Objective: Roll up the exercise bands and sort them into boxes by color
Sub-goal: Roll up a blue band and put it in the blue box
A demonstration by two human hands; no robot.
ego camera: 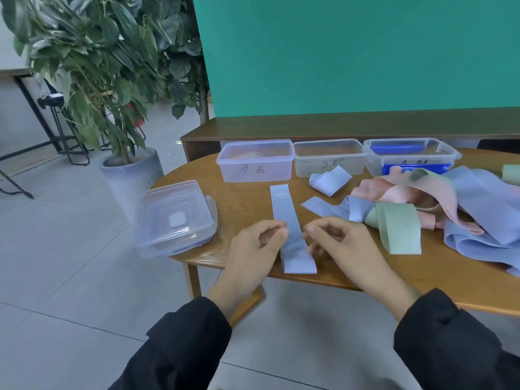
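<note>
Black sleeves (180, 350) are seen at the bottom edge, and from them the two hands are stretched forward over the near rim of the wooden table (247, 204). Between the hands a flat blue band (291, 229) is laid lengthwise on the table, its near end close to the table's edge and its far end pointed toward the boxes. The left hand (253, 246) is placed just left of the band, its fingers curled with the fingertips at the band's left edge; whether the edge is actually pinched cannot be told. The right hand (340, 243) is placed just right of the band, fingers likewise curled and fingertips met near the band's right edge, with no clear hold shown. Well to the right, a loose pile of bands (439, 204) in blue, pink and green is heaped, and a small folded blue band (330, 180) is set apart behind it. Along the far side three clear boxes are lined up: a left box (254, 161), a middle box (329, 159) and a right box (410, 156) in which something blue is held. Stacked clear lids (174, 218) are rested at the table's left end.
</note>
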